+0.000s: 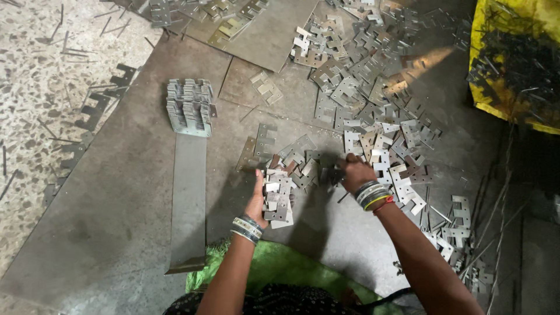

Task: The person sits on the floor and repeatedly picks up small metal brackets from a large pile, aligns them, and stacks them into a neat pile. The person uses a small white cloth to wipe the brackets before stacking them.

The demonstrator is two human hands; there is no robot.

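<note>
Left hand grips plate stack; right hand, at 2 o'clock, pinches a loose plate. Risk: sharp edges cutting fingers, stack slipping apart.

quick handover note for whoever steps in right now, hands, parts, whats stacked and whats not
Left hand: steadies a small upright bundle of flat grey notched metal plates on the floor; fingers hidden, grip unclear.
Right hand: reaching into the loose scattered heap of the same stamped plates; whether it grips one cannot be seen.
Done: one neat finished stack of plates stands at the far end of a long grey metal strip.
Left: most plates lie loose, spread from the hands to the yellow sack.
</note>
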